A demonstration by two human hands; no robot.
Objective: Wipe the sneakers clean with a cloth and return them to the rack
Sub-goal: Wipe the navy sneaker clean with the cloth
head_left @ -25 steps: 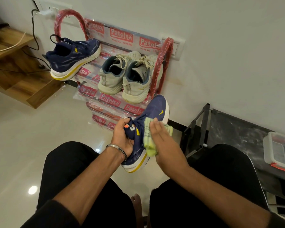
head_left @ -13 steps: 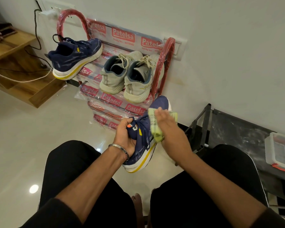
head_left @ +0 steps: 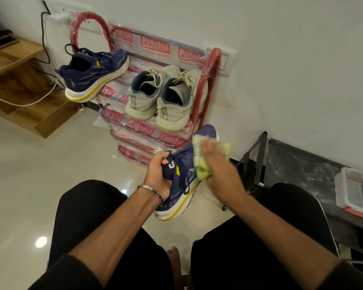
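We hold the navy sneaker (head_left: 181, 181) in the air between our knees, just in front of the red rack (head_left: 208, 84), with its toe pointing up toward the wall. It looks light, with a soft fabric upper that bends under the fingers and a thick, stiffer white sole, so we judge the heel collar or the sole to be the best place to grip it; the loose laces could catch. Our left hand (head_left: 160, 176) is curled around the tongue and collar, fingers closed tightly on the fabric, wrist bent inward. Our right hand (head_left: 213, 164) lies over the green cloth (head_left: 199, 162), fingers fairly straight and close together, pressing it flat on the side of the upper; the hand is a little blurred. The cloth is soft and bunched. The other navy sneaker (head_left: 94, 78) and a grey pair (head_left: 161, 99) rest on the rack.
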